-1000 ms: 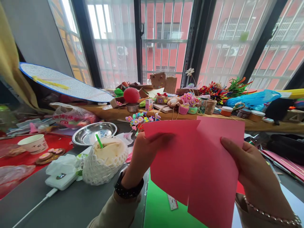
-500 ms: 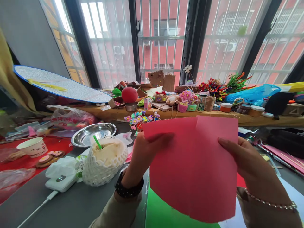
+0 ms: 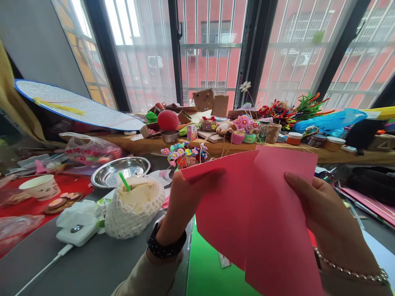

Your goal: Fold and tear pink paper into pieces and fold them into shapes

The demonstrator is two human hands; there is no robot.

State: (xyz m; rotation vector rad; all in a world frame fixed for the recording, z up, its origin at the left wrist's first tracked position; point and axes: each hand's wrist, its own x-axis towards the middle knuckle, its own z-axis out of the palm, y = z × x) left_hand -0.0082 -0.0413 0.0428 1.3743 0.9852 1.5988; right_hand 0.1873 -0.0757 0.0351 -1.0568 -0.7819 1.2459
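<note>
Two overlapping sheets of red paper (image 3: 256, 213) are held up in front of me, over a green mat (image 3: 210, 275). My left hand (image 3: 182, 205) grips the left sheet at its upper left corner, fingers behind it and thumb on the front. My right hand (image 3: 324, 213) pinches the right sheet at its right edge, thumb on the front. A dark watch sits on my left wrist and a bracelet on my right.
A foam-netted cup with a green straw (image 3: 134, 205) stands left of my hands, with a steel bowl (image 3: 120, 170), a white charger (image 3: 77, 232) and a paper cup (image 3: 40, 187) beyond. A wooden ledge (image 3: 216, 148) under the window carries craft flowers, jars and a red ball (image 3: 168, 120).
The sheets first closed into an almost aligned stack, then fanned apart again, the left one tilting down to the left. Both hands kept their grip.
</note>
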